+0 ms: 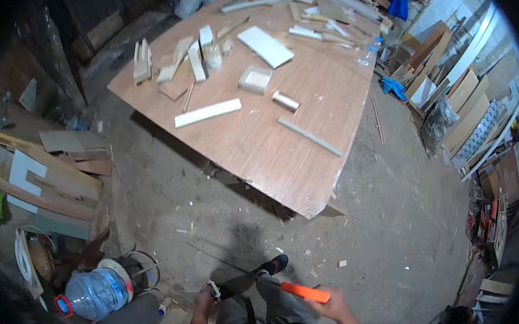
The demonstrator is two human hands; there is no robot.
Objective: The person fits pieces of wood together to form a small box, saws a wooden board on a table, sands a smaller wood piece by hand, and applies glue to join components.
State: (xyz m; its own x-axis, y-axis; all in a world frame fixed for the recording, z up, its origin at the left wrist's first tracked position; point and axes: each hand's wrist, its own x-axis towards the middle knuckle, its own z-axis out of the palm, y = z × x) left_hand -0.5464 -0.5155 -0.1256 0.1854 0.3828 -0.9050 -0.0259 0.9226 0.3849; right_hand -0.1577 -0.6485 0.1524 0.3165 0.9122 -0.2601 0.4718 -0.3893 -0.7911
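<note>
My right hand (335, 306), at the bottom centre right, is closed around the end of a bright orange tool (305, 293). The tool points left across my leg; I cannot tell its exact kind. Lower and to the left, my left hand (205, 301) grips a small whitish piece (214, 289), too small to make out. Both hands are over the floor, apart from the wooden table (259, 162) ahead. On that table lie a white strip (207, 112), a thin pale strip (309, 136), a white board (266, 46) and a small open box (255, 79).
At lower left stands a large clear water bottle (95, 292) beside stacked wood pieces (54, 178). Boards (465, 110) lean along the right wall, near a blue glove-like item (394, 88). Small scraps (342, 263) dot the concrete floor. A plastic bottle (371, 51) is at the table's right edge.
</note>
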